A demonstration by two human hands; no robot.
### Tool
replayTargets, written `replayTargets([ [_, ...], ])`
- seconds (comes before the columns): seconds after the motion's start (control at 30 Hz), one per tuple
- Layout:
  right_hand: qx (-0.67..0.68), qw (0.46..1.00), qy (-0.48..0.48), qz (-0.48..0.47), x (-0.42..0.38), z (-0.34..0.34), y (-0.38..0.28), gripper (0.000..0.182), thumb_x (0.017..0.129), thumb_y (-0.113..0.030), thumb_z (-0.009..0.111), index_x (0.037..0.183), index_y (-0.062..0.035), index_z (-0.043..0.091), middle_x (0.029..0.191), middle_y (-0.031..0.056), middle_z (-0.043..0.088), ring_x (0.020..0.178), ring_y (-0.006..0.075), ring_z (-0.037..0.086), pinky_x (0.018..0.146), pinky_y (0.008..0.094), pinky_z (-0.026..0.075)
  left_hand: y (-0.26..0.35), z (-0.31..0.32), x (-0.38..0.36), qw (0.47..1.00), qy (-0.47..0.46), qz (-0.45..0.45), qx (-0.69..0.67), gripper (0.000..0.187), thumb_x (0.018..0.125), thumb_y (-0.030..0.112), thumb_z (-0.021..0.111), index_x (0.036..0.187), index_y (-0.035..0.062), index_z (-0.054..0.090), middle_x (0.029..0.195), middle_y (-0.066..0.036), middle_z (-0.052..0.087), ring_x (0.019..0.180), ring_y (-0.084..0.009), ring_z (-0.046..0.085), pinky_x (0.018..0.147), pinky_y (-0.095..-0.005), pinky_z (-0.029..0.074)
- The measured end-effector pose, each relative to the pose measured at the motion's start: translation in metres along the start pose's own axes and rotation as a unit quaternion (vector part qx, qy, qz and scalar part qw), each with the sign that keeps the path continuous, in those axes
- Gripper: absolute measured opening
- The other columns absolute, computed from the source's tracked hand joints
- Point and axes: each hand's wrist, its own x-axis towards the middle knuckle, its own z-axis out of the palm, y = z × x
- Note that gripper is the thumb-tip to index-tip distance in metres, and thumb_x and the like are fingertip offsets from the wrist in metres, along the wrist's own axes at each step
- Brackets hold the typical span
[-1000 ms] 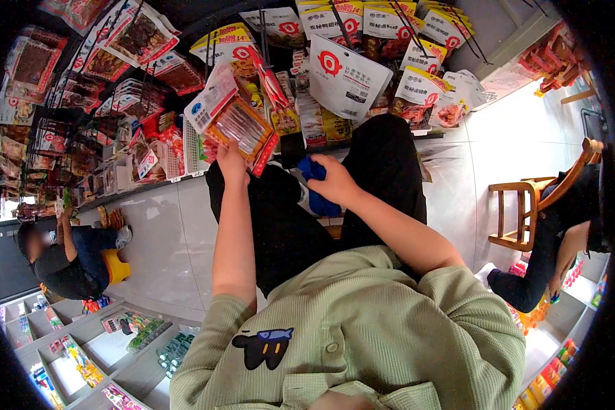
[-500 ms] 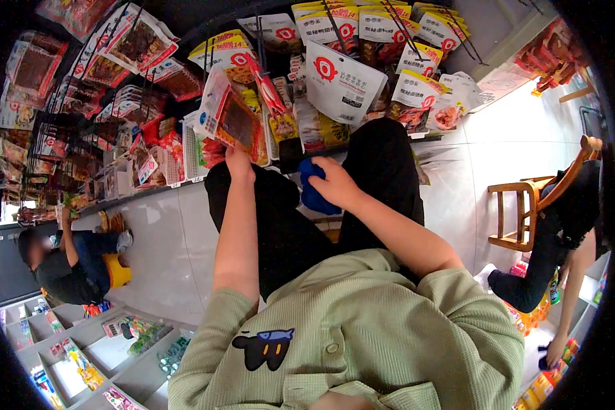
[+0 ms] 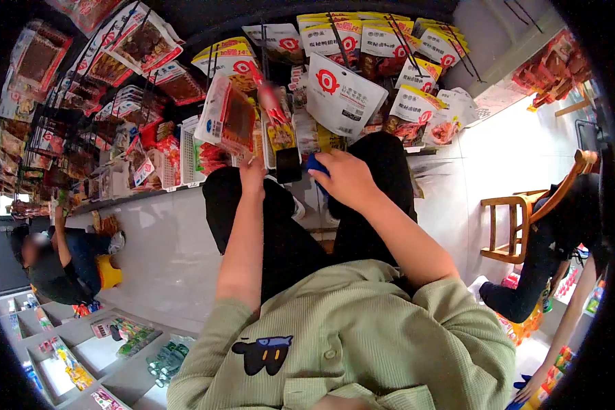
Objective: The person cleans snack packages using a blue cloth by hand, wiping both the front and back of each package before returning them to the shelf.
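My left hand (image 3: 252, 179) is closed at the lower corner of a clear-fronted snack packet (image 3: 227, 119), whose brown contents show behind a red and white label. The packet tilts in front of the shelf baskets. In my right hand (image 3: 345, 179) is a bunched blue cloth (image 3: 313, 166), mostly hidden under the fingers, held near the shelf's front edge between my knees. Just left of the cloth is a small black block (image 3: 288, 165). Above the right hand hangs a large white pouch (image 3: 345, 96) with a red logo. A red and yellow packet (image 3: 275, 113) stands between the two hands.
Hanging snack packets (image 3: 143, 41) fill the rack, with a white basket (image 3: 190, 154) below. A person (image 3: 61, 266) sits at the left on a yellow stool (image 3: 109, 271). At the right are a wooden chair (image 3: 512, 225) and another person (image 3: 526, 273). Divided bins (image 3: 96, 355) lie lower left.
My left hand has shifted down and right along the packet, which now stands more upright. My right hand has moved forward and right with the cloth. The view has shifted slightly.
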Motion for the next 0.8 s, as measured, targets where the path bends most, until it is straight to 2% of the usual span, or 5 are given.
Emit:
replayTargets([
  [0.17,0.182,0.982,-0.042,-0.008,0.024,-0.047,-0.011,0.035,0.074,-0.023,0.066,0.101,-0.0014,0.060,0.097,0.0183,0.062,0.091,0.0304,0.060,0.081,0.0347,0.046,-0.005,0.004,-0.005,0.999,0.006,0.033,-0.003,0.048,0.083,0.016,0.052,0.125,0.0016,0.035,0.096,-0.006,0.053,0.086,-0.0151,0.050,0.073,-0.0310,0.043],
  [0.33,0.241,0.964,0.071,-0.092,0.069,-0.109,-0.034,0.036,0.071,-0.011,0.072,0.102,-0.0005,0.059,0.099,0.0074,0.061,0.091,0.0144,0.056,0.082,0.0271,0.044,-0.008,0.003,-0.001,0.997,-0.023,0.059,0.038,0.048,0.084,0.013,0.052,0.127,0.0013,0.033,0.102,-0.009,0.052,0.086,-0.0163,0.052,0.071,-0.0293,0.045],
  [0.5,0.336,0.922,0.162,-0.097,0.123,-0.140,-0.027,0.034,0.073,-0.007,0.068,0.105,-0.0026,0.059,0.100,0.0059,0.060,0.089,0.0129,0.056,0.081,0.0261,0.045,-0.029,0.000,0.014,0.983,-0.047,0.154,0.086,0.050,0.084,0.010,0.051,0.129,0.0014,0.031,0.100,-0.009,0.051,0.083,-0.0157,0.052,0.066,-0.0272,0.045],
  [0.63,0.098,0.951,0.226,-0.188,0.173,-0.133,0.037,0.032,0.073,-0.006,0.066,0.104,-0.0009,0.059,0.099,0.0088,0.062,0.093,0.0196,0.057,0.085,0.0288,0.043,-0.014,0.004,-0.001,0.986,-0.022,0.126,0.107,0.047,0.081,0.008,0.052,0.125,-0.0023,0.038,0.104,-0.012,0.054,0.086,-0.0168,0.054,0.070,-0.0255,0.044],
  [0.8,-0.065,0.993,0.082,-0.053,0.188,-0.093,0.161,0.026,0.069,-0.003,0.056,0.094,-0.0043,0.065,0.098,0.0164,0.062,0.093,0.0326,0.057,0.085,0.0354,0.044,-0.037,0.001,0.017,0.976,-0.031,0.172,0.129,0.049,0.080,0.006,0.052,0.126,0.0047,0.034,0.115,-0.013,0.050,0.086,-0.0173,0.052,0.067,-0.0276,0.044],
])
